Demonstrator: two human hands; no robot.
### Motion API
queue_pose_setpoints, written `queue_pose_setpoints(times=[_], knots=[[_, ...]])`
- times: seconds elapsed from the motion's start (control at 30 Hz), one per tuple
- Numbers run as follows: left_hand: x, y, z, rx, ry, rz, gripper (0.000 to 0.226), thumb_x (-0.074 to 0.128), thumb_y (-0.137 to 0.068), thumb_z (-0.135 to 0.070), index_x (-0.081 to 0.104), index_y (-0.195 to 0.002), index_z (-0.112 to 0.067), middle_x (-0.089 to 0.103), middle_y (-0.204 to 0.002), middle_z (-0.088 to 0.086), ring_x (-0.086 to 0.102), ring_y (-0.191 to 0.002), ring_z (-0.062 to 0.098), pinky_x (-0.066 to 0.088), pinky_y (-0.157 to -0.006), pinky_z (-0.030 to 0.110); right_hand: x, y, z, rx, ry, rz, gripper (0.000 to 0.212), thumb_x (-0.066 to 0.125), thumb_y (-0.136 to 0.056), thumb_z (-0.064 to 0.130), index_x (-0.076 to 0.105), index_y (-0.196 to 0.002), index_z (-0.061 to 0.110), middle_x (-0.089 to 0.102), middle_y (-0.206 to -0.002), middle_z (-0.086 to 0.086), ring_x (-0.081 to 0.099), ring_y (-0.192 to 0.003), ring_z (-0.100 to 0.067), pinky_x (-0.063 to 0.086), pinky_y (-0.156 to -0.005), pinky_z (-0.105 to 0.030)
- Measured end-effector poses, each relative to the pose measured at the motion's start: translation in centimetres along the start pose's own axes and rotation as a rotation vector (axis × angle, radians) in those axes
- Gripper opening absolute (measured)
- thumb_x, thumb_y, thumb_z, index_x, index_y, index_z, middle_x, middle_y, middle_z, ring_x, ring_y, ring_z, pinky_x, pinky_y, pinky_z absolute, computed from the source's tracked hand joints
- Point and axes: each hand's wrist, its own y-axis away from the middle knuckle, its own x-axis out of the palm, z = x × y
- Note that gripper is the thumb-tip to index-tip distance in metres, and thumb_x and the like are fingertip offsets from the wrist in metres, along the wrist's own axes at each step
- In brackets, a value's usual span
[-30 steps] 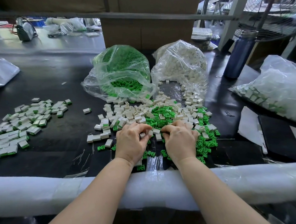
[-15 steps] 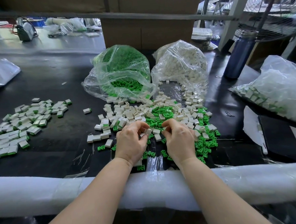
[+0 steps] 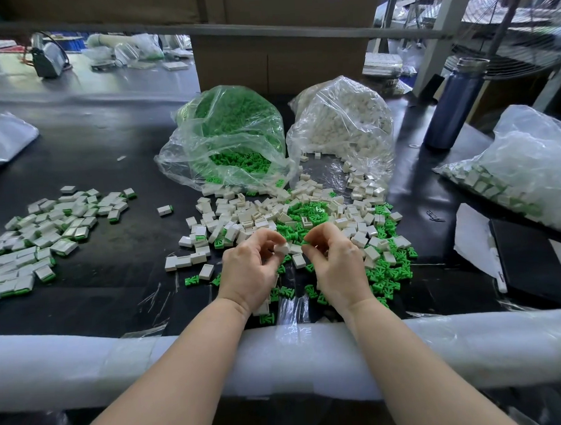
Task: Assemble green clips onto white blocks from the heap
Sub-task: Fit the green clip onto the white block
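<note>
Your left hand (image 3: 250,272) pinched a white block (image 3: 281,248); your right hand (image 3: 335,268) had fingers curled, pinching what looked like a green clip (image 3: 305,242), both just above the mixed heap (image 3: 305,217) on the black table (image 3: 107,150).

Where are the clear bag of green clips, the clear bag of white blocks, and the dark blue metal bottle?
Clear bag of green clips (image 3: 229,133): head view, on its bulging upper side.
Clear bag of white blocks (image 3: 343,124): head view, on its front face.
Dark blue metal bottle (image 3: 452,105): head view, mid-body.
</note>
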Motion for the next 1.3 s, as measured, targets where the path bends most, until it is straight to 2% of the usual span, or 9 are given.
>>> queue_pose_setpoints(times=[0.23, 0.5, 0.6, 0.7, 0.83, 0.93, 1.03, 1.17, 1.3], knots=[[-0.01, -0.12, 0.11, -0.040, 0.029, -0.009, 0.015, 0.067, -0.084, -0.022, 0.054, -0.082, -0.031, 0.062, -0.070, -0.007, 0.056, -0.064, 0.014, 0.052, -0.079, 0.039, 0.33, 0.27, 0.31, 0.004, -0.007, 0.133, 0.016, 0.064, -0.085, 0.011, 0.052, -0.081, 0.021, 0.062, -0.074, 0.004, 0.060, -0.072, -0.018, 0.053, -0.072, -0.042], [0.03, -0.12, 0.27, -0.032, 0.050, 0.012, 0.015, 0.065, -0.085, -0.025, 0.057, -0.090, -0.036, 0.065, -0.079, -0.007, 0.063, -0.072, 0.020, 0.054, -0.079, 0.037, 0.46, -0.14, -0.27, 0.023, 0.107, 0.075, 0.005, 0.060, -0.089, 0.014, 0.055, -0.090, 0.015, 0.065, -0.083, -0.003, 0.060, -0.079, -0.021, 0.050, -0.075, -0.041], [-0.01, -0.10, 0.20, -0.018, 0.058, 0.035, 0.018, 0.063, -0.086, -0.025, 0.059, -0.093, -0.041, 0.067, -0.085, -0.004, 0.065, -0.077, 0.023, 0.055, -0.079, 0.038, 0.42, -0.13, -0.35, -0.005, 0.089, 0.042, 0.012, 0.058, -0.091, 0.012, 0.060, -0.102, 0.016, 0.069, -0.089, -0.002, 0.063, -0.082, -0.019, 0.052, -0.077, -0.038], [0.04, -0.14, 0.24, -0.046, 0.089, 0.037, 0.011, 0.065, -0.085, -0.022, 0.060, -0.090, -0.030, 0.068, -0.084, -0.001, 0.064, -0.076, 0.027, 0.054, -0.077, 0.040, 0.32, -0.14, -0.41, -0.017, 0.072, 0.035, 0.012, 0.059, -0.091, 0.012, 0.065, -0.100, 0.015, 0.070, -0.090, -0.002, 0.063, -0.084, -0.019, 0.052, -0.079, -0.038], [0.01, -0.36, 0.41, -0.009, 0.006, 0.005, 0.013, 0.069, -0.081, -0.015, 0.061, -0.086, -0.024, 0.060, -0.086, -0.009, 0.057, -0.092, 0.019, 0.048, -0.088, 0.035, 0.25, -0.21, -0.40, -0.038, 0.065, 0.027, 0.009, 0.060, -0.090, 0.010, 0.066, -0.095, 0.013, 0.065, -0.093, 0.000, 0.057, -0.092, -0.019, 0.048, -0.084, -0.038], [0.04, -0.42, 0.39, -0.007, 0.039, 0.029, 0.016, 0.066, -0.084, -0.012, 0.064, -0.096, -0.022, 0.061, -0.092, -0.005, 0.057, -0.090, 0.019, 0.048, -0.089, 0.041, 0.19, -0.24, -0.32, -0.060, 0.045, 0.004, 0.011, 0.060, -0.089, 0.008, 0.067, -0.096, 0.011, 0.064, -0.095, 0.000, 0.056, -0.094, -0.020, 0.046, -0.086, -0.038], [0.11, -0.46, 0.62, 0.025, 0.028, 0.044, 0.021, 0.061, -0.087, -0.011, 0.066, -0.104, -0.022, 0.060, -0.100, -0.005, 0.057, -0.097, 0.017, 0.047, -0.093, 0.037, 0.13, -0.24, -0.38, -0.032, -0.022, 0.010, 0.011, 0.061, -0.088, 0.007, 0.068, -0.096, 0.011, 0.066, -0.092, 0.000, 0.060, -0.090, -0.020, 0.050, -0.084, -0.040], [0.08, -0.36, 0.65, -0.024, 0.165, 0.030, 0.018, 0.064, -0.085, -0.014, 0.062, -0.085, -0.032, 0.065, -0.083, -0.004, 0.061, -0.079, 0.010, 0.053, -0.080, 0.026, 0.00, -0.18, -0.50, 0.006, -0.136, 0.005, 0.011, 0.066, -0.085, 0.006, 0.066, -0.084, 0.017, 0.066, -0.077, 0.008, 0.064, -0.077, -0.013, 0.055, -0.077, -0.037], [0.16, -0.41, 0.68, -0.049, 0.229, 0.021, 0.019, 0.064, -0.085, -0.013, 0.059, -0.082, -0.031, 0.066, -0.081, -0.006, 0.062, -0.078, 0.007, 0.050, -0.077, 0.016, -0.02, -0.21, -0.51, 0.013, -0.205, 0.014, 0.018, 0.066, -0.084, 0.004, 0.063, -0.081, 0.022, 0.065, -0.074, 0.009, 0.063, -0.072, -0.008, 0.055, -0.072, -0.028]])
